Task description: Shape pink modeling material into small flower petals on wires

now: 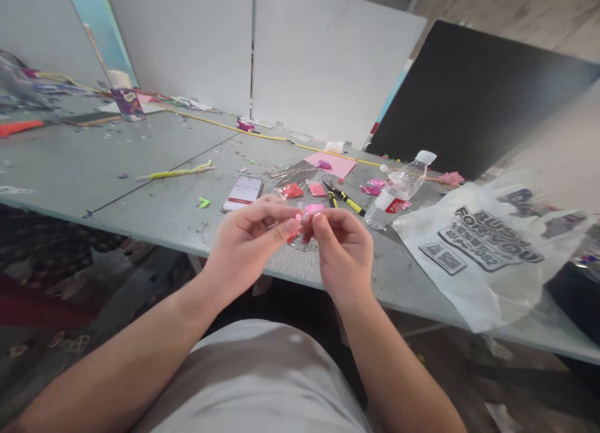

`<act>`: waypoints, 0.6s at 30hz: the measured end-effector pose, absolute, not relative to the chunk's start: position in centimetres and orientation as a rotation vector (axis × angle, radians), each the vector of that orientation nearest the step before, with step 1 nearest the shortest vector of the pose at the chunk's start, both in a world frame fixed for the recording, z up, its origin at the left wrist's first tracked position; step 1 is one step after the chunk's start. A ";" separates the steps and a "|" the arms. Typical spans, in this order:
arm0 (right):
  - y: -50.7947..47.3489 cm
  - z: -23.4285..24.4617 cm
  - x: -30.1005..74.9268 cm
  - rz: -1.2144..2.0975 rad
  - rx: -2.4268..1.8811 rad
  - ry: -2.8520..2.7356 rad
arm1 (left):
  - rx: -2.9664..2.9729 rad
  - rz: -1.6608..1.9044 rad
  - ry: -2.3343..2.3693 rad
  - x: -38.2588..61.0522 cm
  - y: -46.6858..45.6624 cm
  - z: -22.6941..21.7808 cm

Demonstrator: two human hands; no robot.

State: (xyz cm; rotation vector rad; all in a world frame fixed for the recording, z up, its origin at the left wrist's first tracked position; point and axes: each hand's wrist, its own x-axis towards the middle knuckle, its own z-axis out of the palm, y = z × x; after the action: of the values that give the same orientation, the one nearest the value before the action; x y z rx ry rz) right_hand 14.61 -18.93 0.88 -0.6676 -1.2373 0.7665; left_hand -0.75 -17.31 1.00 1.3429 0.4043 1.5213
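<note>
Both hands meet above the table's near edge, fingertips almost touching. My left hand (250,236) is closed in a pinch, thumb against index finger, with a small pink piece (299,217) at the tips. My right hand (345,252) pinches in the same way, and a bit of pink shows by its thumb tip. Whether one piece runs between the two hands, I cannot tell. Just behind the fingers lie a bright pink packet (314,207), a red-orange packet (290,190) and a coral packet (315,188). Yellow-and-black pliers (349,202) rest to their right.
A phone (242,192) lies left of the packets, near thin wires (295,174) and pink paper (335,164). On the right stand a clear bottle (398,192) and a white plastic bag (482,252) over the table edge. Yellow-green twisted stems (178,172) lie left.
</note>
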 end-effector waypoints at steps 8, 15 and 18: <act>-22.7 2.0 13.7 0.451 -0.587 -1.321 | 1.244 1.451 0.356 -0.4 -21.6 2.6; -23.5 2.4 13.3 0.419 -0.592 -1.362 | 1.222 1.427 0.338 -0.6 -22.1 3.2; -23.7 2.3 13.2 0.465 -0.587 -1.345 | 1.226 1.429 0.339 -0.8 -22.2 3.3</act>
State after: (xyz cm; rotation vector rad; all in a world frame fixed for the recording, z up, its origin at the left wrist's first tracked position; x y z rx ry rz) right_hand 13.23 -23.72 2.34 -0.5866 -1.3448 0.4646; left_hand -0.78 -22.18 3.26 1.2255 0.3388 1.4286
